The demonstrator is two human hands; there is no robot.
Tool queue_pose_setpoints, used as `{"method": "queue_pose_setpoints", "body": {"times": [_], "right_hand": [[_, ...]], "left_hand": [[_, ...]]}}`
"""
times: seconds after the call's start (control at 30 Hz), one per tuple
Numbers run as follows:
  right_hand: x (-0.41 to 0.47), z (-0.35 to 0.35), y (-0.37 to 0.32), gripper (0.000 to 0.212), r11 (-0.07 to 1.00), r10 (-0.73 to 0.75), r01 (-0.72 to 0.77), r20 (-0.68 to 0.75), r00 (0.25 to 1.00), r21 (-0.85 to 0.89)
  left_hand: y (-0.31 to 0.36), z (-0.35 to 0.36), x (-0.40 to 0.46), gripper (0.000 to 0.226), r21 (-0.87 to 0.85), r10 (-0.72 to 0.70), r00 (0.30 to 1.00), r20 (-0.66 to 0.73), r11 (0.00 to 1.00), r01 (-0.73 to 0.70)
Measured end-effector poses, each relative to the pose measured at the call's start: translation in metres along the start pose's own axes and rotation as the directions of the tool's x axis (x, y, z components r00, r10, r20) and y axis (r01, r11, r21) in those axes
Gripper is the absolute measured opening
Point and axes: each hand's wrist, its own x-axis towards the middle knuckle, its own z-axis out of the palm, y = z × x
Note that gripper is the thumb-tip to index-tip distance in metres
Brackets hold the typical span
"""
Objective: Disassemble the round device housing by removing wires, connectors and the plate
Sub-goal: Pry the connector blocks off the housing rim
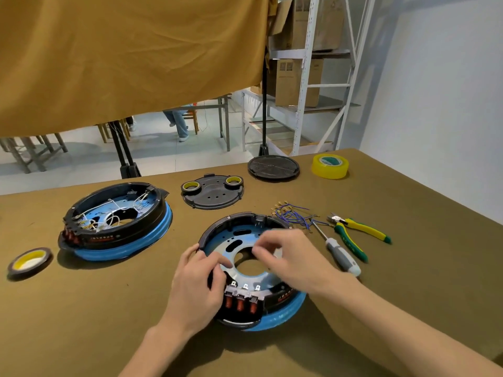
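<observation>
Here the wireless round housing [246, 268] shows its bare plate [231, 250], left hand [200, 284] gripping its rim, right hand [288, 257] curled, blurred.

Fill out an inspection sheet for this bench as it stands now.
Surface: olive cloth-covered table.
Job's things: near housing on a blue ring, inner plate exposed, no wires seen inside; second housing at left with white wires inside.
Clutter: screwdriver, cutters, two black covers, four tape rolls, largest yellow.
Grippers: left hand on the housing's left rim, fingers curled; right hand over the plate, fingertips together; anything pinched cannot be told.
Cables: loose blue wires with terminals beside the housing.
Surroundings: hanging tan cloth, shelving with boxes, someone's legs.
</observation>
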Motion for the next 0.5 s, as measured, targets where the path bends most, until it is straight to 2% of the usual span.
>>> {"method": "queue_pose_setpoints", "body": {"times": [0.07,0.13,0.3,0.5], "right_hand": [[-0.021,0.003,-0.006,0.027,0.999,-0.03,0.034,0.107,0.994,-0.03],[-0.031,0.003,-0.005,0.035,0.986,-0.071,0.095,0.171,0.983,-0.135],[-0.035,-0.006,0.007,0.037,0.991,-0.088,0.102,0.159,0.983,-0.086],[-0.045,-0.008,0.024,0.043,0.998,-0.001,0.013,0.185,0.983,-0.067]], "left_hand": [[0.009,0.008,-0.001,0.03,0.053,0.003,0.999,-0.044,0.999,-0.001],[0.014,0.012,-0.003,0.031,0.085,-0.002,0.999,-0.05,0.996,0.006],[0.018,0.014,-0.009,0.03,0.145,0.008,0.997,-0.072,0.989,0.003],[0.019,0.017,-0.008,0.034,0.208,0.03,0.994,-0.106,0.978,-0.007]]}}
